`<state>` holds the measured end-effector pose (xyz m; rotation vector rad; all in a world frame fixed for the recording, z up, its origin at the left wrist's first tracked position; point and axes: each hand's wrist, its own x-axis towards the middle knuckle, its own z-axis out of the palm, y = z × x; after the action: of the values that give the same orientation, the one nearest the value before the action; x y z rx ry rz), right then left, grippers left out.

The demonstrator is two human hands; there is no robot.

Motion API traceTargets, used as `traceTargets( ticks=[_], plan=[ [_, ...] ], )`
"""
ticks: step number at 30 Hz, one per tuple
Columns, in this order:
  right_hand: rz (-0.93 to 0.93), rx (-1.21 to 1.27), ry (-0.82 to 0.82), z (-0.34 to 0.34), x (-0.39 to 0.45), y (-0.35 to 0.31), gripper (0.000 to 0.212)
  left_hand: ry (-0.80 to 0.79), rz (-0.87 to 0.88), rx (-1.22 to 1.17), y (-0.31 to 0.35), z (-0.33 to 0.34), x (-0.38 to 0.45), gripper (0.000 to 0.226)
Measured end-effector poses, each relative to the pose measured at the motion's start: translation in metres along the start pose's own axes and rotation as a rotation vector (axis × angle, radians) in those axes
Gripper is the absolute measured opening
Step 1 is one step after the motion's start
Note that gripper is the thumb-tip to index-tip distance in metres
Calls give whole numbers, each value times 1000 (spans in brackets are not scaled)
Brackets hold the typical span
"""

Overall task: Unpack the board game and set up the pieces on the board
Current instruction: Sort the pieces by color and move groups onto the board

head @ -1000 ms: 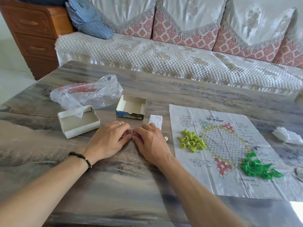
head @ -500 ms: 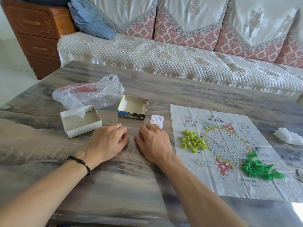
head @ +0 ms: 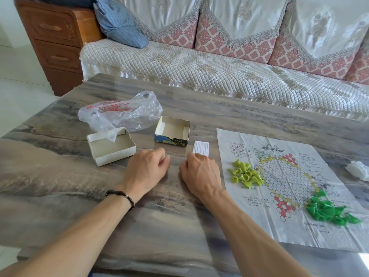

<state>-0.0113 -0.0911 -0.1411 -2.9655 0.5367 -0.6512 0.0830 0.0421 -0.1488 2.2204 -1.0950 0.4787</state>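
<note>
Grey-brown marbled stone-look bench (head: 60, 186), glossy, carrying all items. Quilted cream sofa (head: 199, 72) with pink-patterned back cushions behind it; brown wooden drawer cabinet (head: 56, 43) at far left. White creased paper game board (head: 289, 226) printed with a hexagon-cell field, lying flat on the bench's right half. Clear crumpled plastic bag (head: 123, 114) with red print, far left, one end draped into the white open cardboard tray (head: 111, 148). Blue-sided open cardboard box (head: 172, 130) between tray and board. Left hand (head: 146, 169), black bead bracelet on the wrist, knuckles up, fingers curled under; right hand (head: 199, 172) likewise; both rest on the bench near each other; cannot tell whether either pinches anything. Heap of dark green plastic cone pieces (head: 329, 211) at the board's near right. Heap of lime-green plastic cone pieces (head: 246, 174) on the board's left edge. Small white printed slip (head: 201, 147), just beyond the right hand.
</note>
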Motion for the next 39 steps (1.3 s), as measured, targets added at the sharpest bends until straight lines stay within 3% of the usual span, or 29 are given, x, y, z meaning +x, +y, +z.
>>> traceTargets(
  ticks=[5,9,13,22,33,39],
  plan=[
    [129,152,13,-4,8,3,38,56,-250,-206,11,4,9,42],
    [430,515,83,-9,18,15,46,109,-425,-390,19,9,13,42],
    [638,888,92,-20,25,27,38,115,-592,-562,25,12,23,43],
    [782,1057,105,-84,35,104,18,76,-496,-587,89,23,68,44],
    [889,908,195,-109,21,271,34,-189,-200,-542,227,108,148,42],
    [901,904,168,-92,26,326,32,-269,-375,-643,281,199,163,42]
  ],
)
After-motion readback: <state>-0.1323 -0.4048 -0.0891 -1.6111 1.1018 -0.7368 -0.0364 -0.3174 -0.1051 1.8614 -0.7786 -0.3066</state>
